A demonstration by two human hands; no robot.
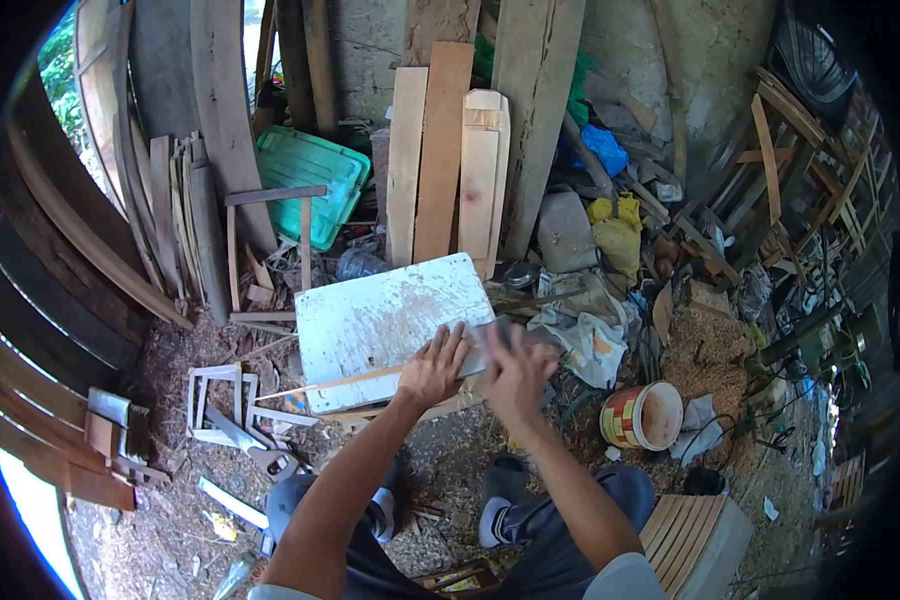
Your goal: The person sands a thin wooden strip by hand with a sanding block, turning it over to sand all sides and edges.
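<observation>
A scuffed white board (390, 310) lies in front of me as a work surface. Along its near edge runs a thin wooden strip (345, 381), its left end sticking out past the board. My left hand (435, 368) presses down on the strip and steadies it against the board, fingers forward. Just to the right, my right hand (518, 378) is smeared by motion; its fingers curl round a dark, block-like tool (492, 334) at the board's right edge. The exact kind of tool is too blurred to tell, and the strip's right part is hidden by my hands.
A handsaw (260, 455) and small wooden frames (220, 400) lie on the littered ground at left. A bucket (642, 416) stands at right, near slatted wood (685, 535). Planks (440, 150) lean against the wall behind a green plastic lid (315, 185).
</observation>
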